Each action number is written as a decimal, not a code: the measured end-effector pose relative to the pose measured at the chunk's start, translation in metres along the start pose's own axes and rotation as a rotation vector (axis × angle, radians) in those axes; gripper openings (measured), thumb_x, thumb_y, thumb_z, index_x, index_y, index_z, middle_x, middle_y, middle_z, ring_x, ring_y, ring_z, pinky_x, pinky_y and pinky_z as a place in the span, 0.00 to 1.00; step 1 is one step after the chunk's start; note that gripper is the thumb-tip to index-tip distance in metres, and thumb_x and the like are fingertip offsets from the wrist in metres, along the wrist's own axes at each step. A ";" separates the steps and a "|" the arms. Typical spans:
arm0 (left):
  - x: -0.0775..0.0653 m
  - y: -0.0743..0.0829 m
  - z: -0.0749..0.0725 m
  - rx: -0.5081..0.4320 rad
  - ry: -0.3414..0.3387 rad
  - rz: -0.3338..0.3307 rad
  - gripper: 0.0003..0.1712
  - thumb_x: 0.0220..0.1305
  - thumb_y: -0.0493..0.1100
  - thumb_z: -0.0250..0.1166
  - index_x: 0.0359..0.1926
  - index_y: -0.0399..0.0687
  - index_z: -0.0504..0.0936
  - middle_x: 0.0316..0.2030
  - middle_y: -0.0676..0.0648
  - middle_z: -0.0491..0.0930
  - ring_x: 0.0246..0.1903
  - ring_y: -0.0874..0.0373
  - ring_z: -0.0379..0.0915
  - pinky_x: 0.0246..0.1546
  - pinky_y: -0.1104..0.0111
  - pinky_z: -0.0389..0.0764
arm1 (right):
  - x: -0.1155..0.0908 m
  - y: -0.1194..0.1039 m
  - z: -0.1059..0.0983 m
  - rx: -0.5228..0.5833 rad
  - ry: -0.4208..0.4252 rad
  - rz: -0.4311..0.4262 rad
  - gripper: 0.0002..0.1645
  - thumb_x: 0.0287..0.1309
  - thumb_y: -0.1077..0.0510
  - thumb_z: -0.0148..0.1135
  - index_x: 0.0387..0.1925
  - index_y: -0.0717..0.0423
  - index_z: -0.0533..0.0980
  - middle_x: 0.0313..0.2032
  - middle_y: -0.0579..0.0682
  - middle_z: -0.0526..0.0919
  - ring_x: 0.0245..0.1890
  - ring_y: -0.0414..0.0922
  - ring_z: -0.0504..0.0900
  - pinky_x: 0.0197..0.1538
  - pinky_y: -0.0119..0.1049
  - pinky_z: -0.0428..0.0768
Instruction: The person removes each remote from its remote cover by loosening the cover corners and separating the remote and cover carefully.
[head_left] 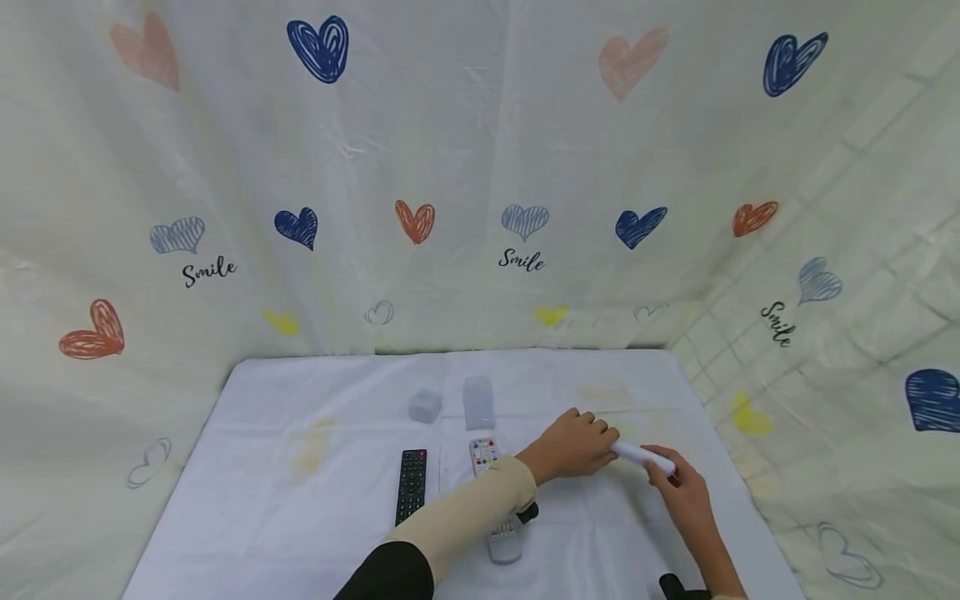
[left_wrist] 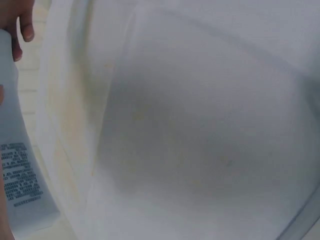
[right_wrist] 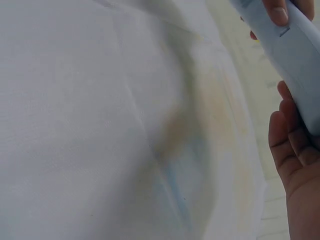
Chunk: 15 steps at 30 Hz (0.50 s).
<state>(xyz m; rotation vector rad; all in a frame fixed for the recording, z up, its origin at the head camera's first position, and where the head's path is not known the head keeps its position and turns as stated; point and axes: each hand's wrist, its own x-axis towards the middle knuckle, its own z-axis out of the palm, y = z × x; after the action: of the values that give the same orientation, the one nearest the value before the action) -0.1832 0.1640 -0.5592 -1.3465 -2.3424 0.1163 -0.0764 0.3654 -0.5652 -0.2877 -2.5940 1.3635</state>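
In the head view, my left hand and my right hand hold a white remote control between them over the right part of the table. The left fingers curl round one end, and the right thumb and fingers pinch the other. Small printed text covers part of the remote's back in the left wrist view. A left thumb lies by a small latch mark on the remote in the right wrist view, with the right fingers beneath its lower end.
A black remote lies left of my left forearm. Another white-grey remote is partly hidden under that forearm. Two translucent pieces, a small block and a longer cover, lie farther back on the white-covered table. A heart-patterned curtain stands behind.
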 end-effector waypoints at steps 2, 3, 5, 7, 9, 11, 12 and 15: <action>-0.006 0.000 0.001 -0.052 -0.007 -0.015 0.21 0.74 0.66 0.43 0.51 0.64 0.73 0.39 0.63 0.81 0.33 0.66 0.76 0.31 0.70 0.73 | -0.003 -0.002 0.003 0.032 0.009 -0.006 0.21 0.67 0.51 0.61 0.57 0.54 0.75 0.40 0.28 0.76 0.35 0.31 0.80 0.36 0.27 0.80; -0.010 0.000 0.002 -0.090 -0.013 -0.030 0.21 0.74 0.66 0.43 0.52 0.64 0.73 0.39 0.64 0.82 0.33 0.67 0.76 0.31 0.71 0.73 | -0.004 -0.004 0.005 0.050 0.016 -0.006 0.21 0.67 0.51 0.61 0.57 0.55 0.74 0.40 0.28 0.75 0.35 0.30 0.79 0.36 0.26 0.79; -0.017 0.002 0.002 -0.181 -0.029 -0.067 0.21 0.74 0.66 0.44 0.53 0.65 0.73 0.39 0.64 0.82 0.31 0.68 0.75 0.29 0.73 0.72 | -0.007 -0.007 0.010 0.079 0.036 -0.002 0.22 0.67 0.51 0.61 0.58 0.56 0.73 0.41 0.29 0.76 0.36 0.28 0.79 0.37 0.24 0.79; -0.025 0.005 0.001 -0.292 -0.046 -0.115 0.20 0.73 0.66 0.46 0.54 0.65 0.73 0.36 0.65 0.83 0.29 0.71 0.74 0.27 0.75 0.71 | -0.010 -0.012 0.016 0.111 0.062 -0.004 0.23 0.66 0.53 0.62 0.59 0.57 0.72 0.41 0.31 0.76 0.35 0.28 0.79 0.36 0.24 0.79; -0.033 0.008 0.000 -0.411 -0.065 -0.179 0.20 0.72 0.66 0.47 0.54 0.65 0.73 0.34 0.65 0.82 0.26 0.73 0.71 0.24 0.77 0.69 | -0.012 -0.018 0.020 0.141 0.080 -0.012 0.25 0.65 0.55 0.64 0.60 0.57 0.70 0.42 0.32 0.76 0.34 0.29 0.79 0.36 0.23 0.79; -0.040 0.012 -0.003 -0.524 -0.079 -0.256 0.21 0.72 0.67 0.47 0.54 0.65 0.73 0.34 0.65 0.83 0.24 0.75 0.69 0.23 0.78 0.67 | -0.014 -0.023 0.025 0.174 0.095 -0.026 0.28 0.63 0.58 0.65 0.63 0.58 0.68 0.43 0.34 0.76 0.34 0.29 0.79 0.36 0.22 0.79; -0.043 0.014 -0.004 -0.578 -0.080 -0.299 0.22 0.72 0.68 0.47 0.55 0.65 0.73 0.34 0.65 0.83 0.24 0.75 0.68 0.23 0.79 0.66 | -0.014 -0.026 0.027 0.194 0.097 -0.027 0.30 0.63 0.60 0.65 0.64 0.58 0.67 0.44 0.36 0.75 0.34 0.30 0.79 0.36 0.22 0.78; -0.055 0.016 -0.013 -0.736 -0.070 -0.438 0.23 0.71 0.68 0.48 0.57 0.66 0.73 0.36 0.62 0.84 0.25 0.75 0.69 0.25 0.78 0.67 | -0.015 -0.036 0.034 0.229 0.098 -0.032 0.34 0.63 0.60 0.65 0.67 0.55 0.64 0.46 0.40 0.74 0.37 0.29 0.78 0.37 0.20 0.78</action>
<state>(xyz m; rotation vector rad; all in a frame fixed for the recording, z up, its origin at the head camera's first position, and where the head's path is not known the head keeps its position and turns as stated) -0.1414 0.1241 -0.5700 -1.0597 -2.8024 -0.9180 -0.0742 0.3142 -0.5554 -0.2676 -2.3267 1.5748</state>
